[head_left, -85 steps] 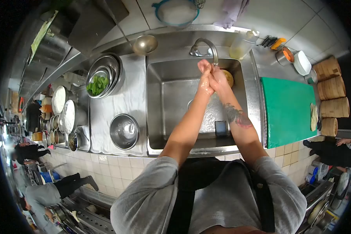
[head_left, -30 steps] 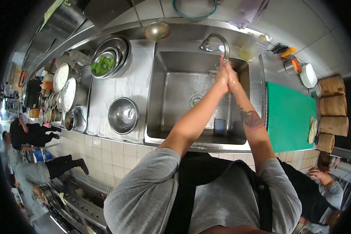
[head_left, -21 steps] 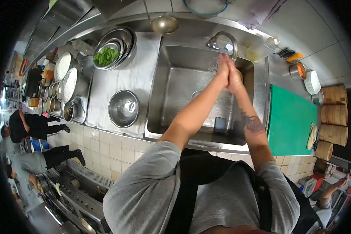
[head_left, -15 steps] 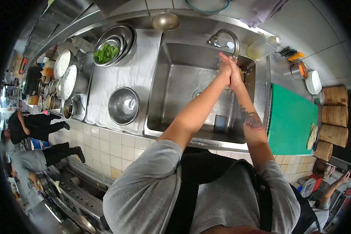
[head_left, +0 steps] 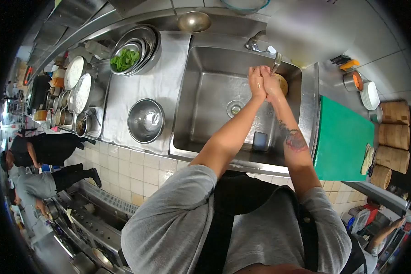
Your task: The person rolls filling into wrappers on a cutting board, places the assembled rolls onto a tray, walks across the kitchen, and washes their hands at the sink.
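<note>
Under the curved faucet [head_left: 277, 61], over the steel sink [head_left: 210, 100], my two wet hands press together. My left hand [head_left: 256, 83] has its fingers closed against my right hand [head_left: 271, 84], whose fingers are also closed. No object shows between them, and the palms are hidden. Partly behind my right hand, a round yellowish item [head_left: 282, 84] sits near the sink's right wall. The drain [head_left: 235, 108] lies below my hands, and a small dark rectangular item [head_left: 260, 141] is on the sink floor.
Left of the sink are a steel bowl [head_left: 145, 120] and nested bowls with green leaves [head_left: 125, 60]. A green board [head_left: 342, 141] lies to the right, near bamboo steamers [head_left: 393, 136]. Other people [head_left: 43, 182] stand at far left and lower right. A blur covers the upper right wall.
My hands have stayed together under the faucet, their fingers now more curled over each other. The view has shifted, and a blurred patch now covers the area right of the faucet.
</note>
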Demonstrator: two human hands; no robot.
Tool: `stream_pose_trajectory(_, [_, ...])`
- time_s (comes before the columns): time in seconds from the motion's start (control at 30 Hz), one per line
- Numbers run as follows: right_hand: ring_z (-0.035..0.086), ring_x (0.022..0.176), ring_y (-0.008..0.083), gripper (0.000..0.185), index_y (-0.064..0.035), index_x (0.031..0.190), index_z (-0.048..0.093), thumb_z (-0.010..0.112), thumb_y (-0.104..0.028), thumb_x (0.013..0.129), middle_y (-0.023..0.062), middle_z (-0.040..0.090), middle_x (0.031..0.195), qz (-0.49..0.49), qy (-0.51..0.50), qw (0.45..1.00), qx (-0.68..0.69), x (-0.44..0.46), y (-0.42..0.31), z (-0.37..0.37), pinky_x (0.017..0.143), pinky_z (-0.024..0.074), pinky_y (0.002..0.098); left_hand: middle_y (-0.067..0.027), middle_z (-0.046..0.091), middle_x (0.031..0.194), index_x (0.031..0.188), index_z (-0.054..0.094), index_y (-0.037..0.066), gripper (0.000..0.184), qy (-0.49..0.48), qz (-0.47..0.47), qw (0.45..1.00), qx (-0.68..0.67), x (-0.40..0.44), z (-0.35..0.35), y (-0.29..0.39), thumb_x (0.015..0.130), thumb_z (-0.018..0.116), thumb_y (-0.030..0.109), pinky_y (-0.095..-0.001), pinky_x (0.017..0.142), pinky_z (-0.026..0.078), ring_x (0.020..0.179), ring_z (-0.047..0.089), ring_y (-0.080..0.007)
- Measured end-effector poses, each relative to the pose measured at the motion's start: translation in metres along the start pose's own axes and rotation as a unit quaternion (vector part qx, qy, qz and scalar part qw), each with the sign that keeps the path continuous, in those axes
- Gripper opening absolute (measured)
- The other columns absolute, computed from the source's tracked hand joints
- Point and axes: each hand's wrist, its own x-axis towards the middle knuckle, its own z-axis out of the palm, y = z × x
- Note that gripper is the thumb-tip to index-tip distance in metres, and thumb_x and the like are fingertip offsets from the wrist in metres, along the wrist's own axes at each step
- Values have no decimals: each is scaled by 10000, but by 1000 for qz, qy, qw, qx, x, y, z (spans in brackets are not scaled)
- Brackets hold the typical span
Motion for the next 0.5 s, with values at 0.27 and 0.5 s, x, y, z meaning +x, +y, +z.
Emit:
stream_pose_trajectory(0.27, [608, 954, 197, 353, -25, 1097, 624, 430, -318, 1065, 90, 650, 1049, 37, 45, 996, 62, -1, -9, -9, 826, 499, 346, -82, 529, 1087, 1296, 495, 51, 370, -38, -108, 961, -252, 1, 24, -23, 937, 570, 4, -320, 906, 461, 1018, 538, -177])
stream_pose_trajectory(0.5, [602, 937, 194, 405, 8, 1047, 635, 436, -344, 1066, 104, 657, 1070, 32, -6, 989, -145, -4, -23, -6, 803, 493, 349, -80, 535, 1141, 1319, 465, 57, 354, -25, -59, 988, -143, 4, 32, -40, 981, 568, 84, -307, 922, 456, 1033, 537, -179])
